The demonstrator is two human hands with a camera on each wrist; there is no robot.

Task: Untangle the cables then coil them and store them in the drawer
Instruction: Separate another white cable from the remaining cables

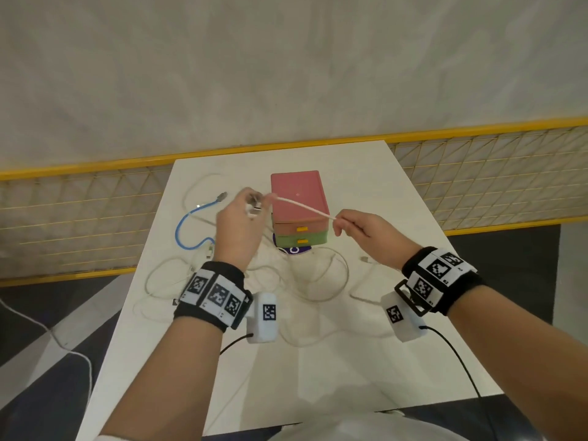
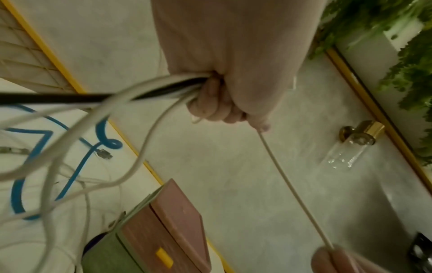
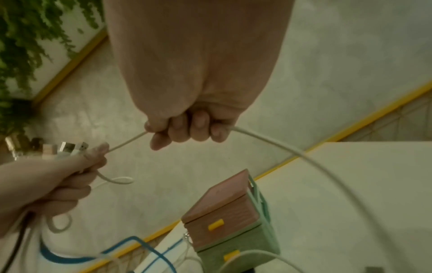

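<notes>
My left hand (image 1: 237, 218) is raised over the table and grips a bunch of white cable ends, with their USB plugs (image 3: 72, 148) sticking out of the fist. A white cable (image 1: 302, 206) runs taut from it to my right hand (image 1: 359, 232), which pinches it in curled fingers (image 3: 187, 129). The strand passes above the small drawer box (image 1: 299, 208), pink on top and green below, with yellow handles and both drawers closed. More white cables (image 1: 318, 281) lie tangled on the table (image 1: 397, 218). A blue cable (image 1: 191, 227) curls at the left.
A yellow-framed mesh fence (image 1: 95, 218) stands beyond the table's far and left edges. A purple disc (image 1: 294, 249) lies under the drawer box. Black sensor leads trail from both wrists. A glass wall lamp (image 2: 350, 147) and green foliage (image 2: 409, 55) show in the left wrist view.
</notes>
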